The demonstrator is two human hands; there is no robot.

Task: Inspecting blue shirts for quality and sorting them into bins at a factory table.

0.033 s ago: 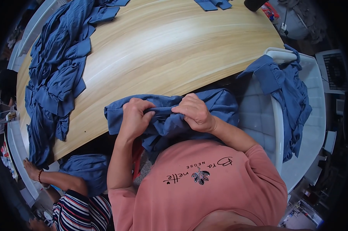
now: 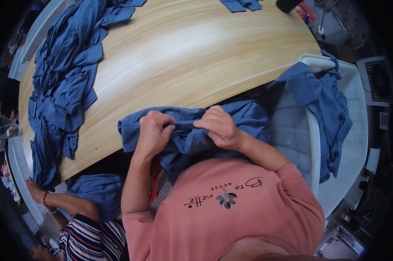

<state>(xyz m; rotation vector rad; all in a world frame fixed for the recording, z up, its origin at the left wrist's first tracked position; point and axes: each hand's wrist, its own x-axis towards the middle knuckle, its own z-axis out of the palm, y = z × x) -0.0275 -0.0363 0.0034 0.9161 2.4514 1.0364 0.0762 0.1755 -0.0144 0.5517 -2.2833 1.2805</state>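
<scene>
A blue garment (image 2: 183, 145) is bunched in front of me, partly on the table's near edge and partly against my body. My left hand (image 2: 155, 130) grips a fold of it, thumb pressed to the curled fingers. Just to the right, my right hand (image 2: 220, 128) pinches the same fold, so a short stretch of cloth runs between the two hands. One flat end of the garment sticks out left of my left hand. The rest spreads crumpled beyond my right hand. My fingertips are partly hidden by the cloth.
A wooden table (image 2: 170, 78) fills the middle. Blue garments (image 2: 66, 95) lie piled along its left side. At right, a white tub (image 2: 357, 130) has another blue garment (image 2: 322, 117) over its rim. A co-worker's arm (image 2: 70, 202) reaches in at lower left. A dark cylinder (image 2: 288, 5) stands at the far edge.
</scene>
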